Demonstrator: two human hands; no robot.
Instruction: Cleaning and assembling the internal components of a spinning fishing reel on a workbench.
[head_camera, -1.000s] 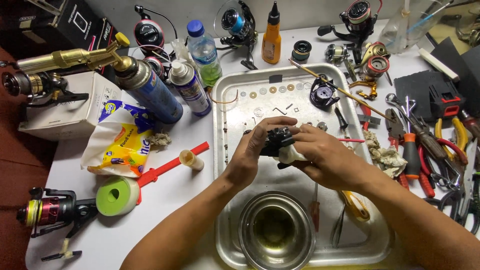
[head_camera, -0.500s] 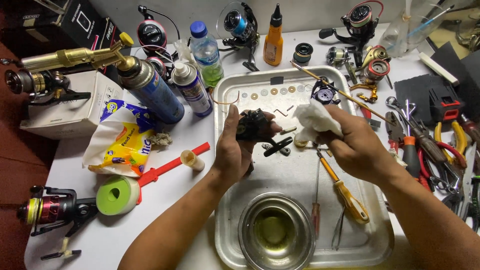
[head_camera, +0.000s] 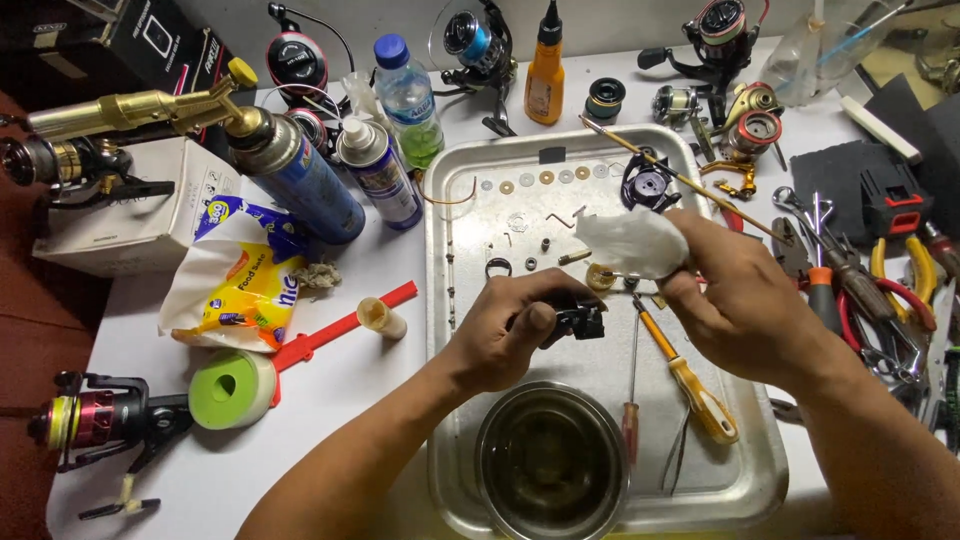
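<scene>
Holding a small black reel part (head_camera: 578, 318) in my left hand (head_camera: 510, 335), I keep it low over the middle of the metal tray (head_camera: 462, 440). My fingers and thumb are closed around the part, and its right end sticks out past my thumb.

My right hand (head_camera: 745, 305) is just to the right and a bit farther away. It is closed on a white cloth (head_camera: 632, 242), pinched at the fingertips. The cloth hangs over the far half of the tray, near the black part but not touching it.

A steel bowl (head_camera: 550, 462) sits in the near part of the tray, right below my left hand. A yellow screwdriver (head_camera: 690, 385) lies in the tray under my right hand, and a thin red screwdriver (head_camera: 630, 400) lies beside it. Little washers (head_camera: 545, 178) are lined up in a row at the far edge of the tray, with small screws and rings nearby.

On the tabletop to the left stand a blue spray can (head_camera: 300, 180) and a water bottle (head_camera: 408, 98). A yellow snack bag (head_camera: 245, 285) and a green tape roll (head_camera: 232, 388) lie nearer to me. An orange bottle (head_camera: 545, 75) stands at the far side. Pliers (head_camera: 890, 290) lie on the right.
</scene>
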